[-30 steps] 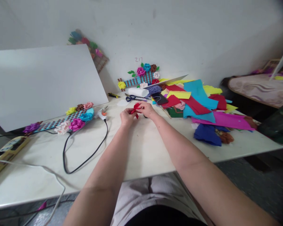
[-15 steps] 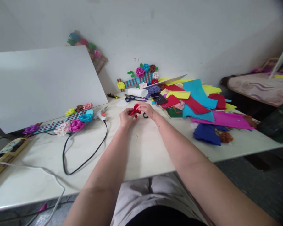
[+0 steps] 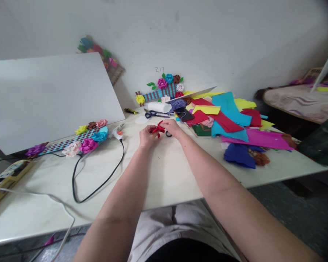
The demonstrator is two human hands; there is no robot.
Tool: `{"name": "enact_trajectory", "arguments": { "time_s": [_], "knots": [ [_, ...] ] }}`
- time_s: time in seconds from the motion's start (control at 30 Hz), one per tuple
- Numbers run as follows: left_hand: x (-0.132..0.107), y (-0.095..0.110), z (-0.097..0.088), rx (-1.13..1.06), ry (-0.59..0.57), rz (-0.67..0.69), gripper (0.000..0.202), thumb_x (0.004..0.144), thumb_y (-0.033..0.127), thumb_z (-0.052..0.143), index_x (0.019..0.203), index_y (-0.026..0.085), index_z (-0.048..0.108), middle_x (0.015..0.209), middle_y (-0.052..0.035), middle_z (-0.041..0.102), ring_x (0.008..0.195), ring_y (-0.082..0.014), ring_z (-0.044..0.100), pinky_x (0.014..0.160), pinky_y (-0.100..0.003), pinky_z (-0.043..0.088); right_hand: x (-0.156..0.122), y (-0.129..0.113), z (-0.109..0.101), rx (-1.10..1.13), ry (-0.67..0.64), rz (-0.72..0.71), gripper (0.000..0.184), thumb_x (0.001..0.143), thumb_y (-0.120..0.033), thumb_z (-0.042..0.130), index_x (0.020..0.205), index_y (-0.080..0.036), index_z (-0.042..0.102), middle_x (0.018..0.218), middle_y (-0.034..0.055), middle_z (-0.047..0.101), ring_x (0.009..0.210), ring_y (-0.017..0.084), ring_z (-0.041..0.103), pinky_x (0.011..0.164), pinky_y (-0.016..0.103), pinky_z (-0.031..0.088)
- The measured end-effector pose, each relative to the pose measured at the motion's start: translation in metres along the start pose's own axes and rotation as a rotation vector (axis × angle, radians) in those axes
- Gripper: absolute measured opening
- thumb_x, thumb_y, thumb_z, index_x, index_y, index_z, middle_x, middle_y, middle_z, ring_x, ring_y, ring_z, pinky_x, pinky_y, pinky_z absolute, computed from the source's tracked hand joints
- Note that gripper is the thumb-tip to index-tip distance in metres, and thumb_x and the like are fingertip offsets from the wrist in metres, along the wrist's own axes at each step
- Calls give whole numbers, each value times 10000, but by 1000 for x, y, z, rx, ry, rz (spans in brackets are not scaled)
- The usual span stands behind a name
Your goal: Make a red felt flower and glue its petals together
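Observation:
A small red paper flower (image 3: 159, 129) is held above the white table (image 3: 169, 174) between both hands. My left hand (image 3: 147, 136) is closed on its left side, and the fingers of my right hand (image 3: 171, 127) pinch it from the right. Just below my right hand lies a black ring-shaped item (image 3: 168, 134), partly covered. Behind the hands are scissors (image 3: 151, 114) with dark blue handles and a white roll (image 3: 159, 107). The undersides of the fingers are hidden.
A glue gun (image 3: 117, 133) with a black cord lies left, beside a flower-covered woven panel (image 3: 71, 143). Coloured paper sheets (image 3: 226, 109) pile up on the right. A white board (image 3: 51, 98) leans at the back left. A power strip (image 3: 12, 178) sits at the far left.
My right fingers have shifted slightly down on the red flower, and its petals have turned a little. My left hand stays nearly in place.

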State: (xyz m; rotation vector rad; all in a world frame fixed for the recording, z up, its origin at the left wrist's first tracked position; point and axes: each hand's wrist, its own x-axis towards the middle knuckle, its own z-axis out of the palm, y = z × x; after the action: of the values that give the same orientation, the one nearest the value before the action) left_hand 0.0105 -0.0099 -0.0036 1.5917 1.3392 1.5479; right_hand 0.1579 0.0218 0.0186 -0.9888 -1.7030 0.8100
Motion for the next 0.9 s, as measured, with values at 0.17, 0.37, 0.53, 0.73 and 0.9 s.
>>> {"name": "enact_trajectory", "arguments": {
  "time_s": [0.17,0.37,0.53,0.73,0.9],
  "knots": [
    [-2,3,0,2,-37,2,219,613,168,735,822,159,672,765,-48,727,727,-181,673,697,-278,519,-3,-4,1,13,0,52,194,708,-239,566,538,-159,615,525,-23,562,567,119,495,591,246,387],
    [-3,7,-2,-31,-17,-57,248,578,171,765,803,155,661,764,-47,725,735,-194,680,702,-293,527,-8,-14,-3,128,-41,75,330,792,-398,545,603,-156,664,607,8,635,642,141,574,665,264,445],
    [-2,4,-2,-53,-8,-76,268,564,181,763,809,149,658,719,-41,709,673,-185,662,670,-304,528,-5,-7,-4,11,-139,-67,134,645,-279,720,698,-156,724,711,12,683,705,154,606,697,274,468],
    [0,1,-1,-76,-9,-88,262,564,170,743,809,149,651,733,-36,708,667,-175,659,668,-299,530,4,6,3,-160,-28,-177,32,640,-157,713,647,-183,730,794,31,707,753,163,641,724,285,486],
    [2,-1,-1,-34,-6,-104,253,570,150,731,812,155,655,710,-36,709,669,-186,667,665,-299,520,5,7,4,-206,-22,-217,83,692,-147,685,702,-204,745,864,38,723,852,189,662,802,309,495]
  ]
}}
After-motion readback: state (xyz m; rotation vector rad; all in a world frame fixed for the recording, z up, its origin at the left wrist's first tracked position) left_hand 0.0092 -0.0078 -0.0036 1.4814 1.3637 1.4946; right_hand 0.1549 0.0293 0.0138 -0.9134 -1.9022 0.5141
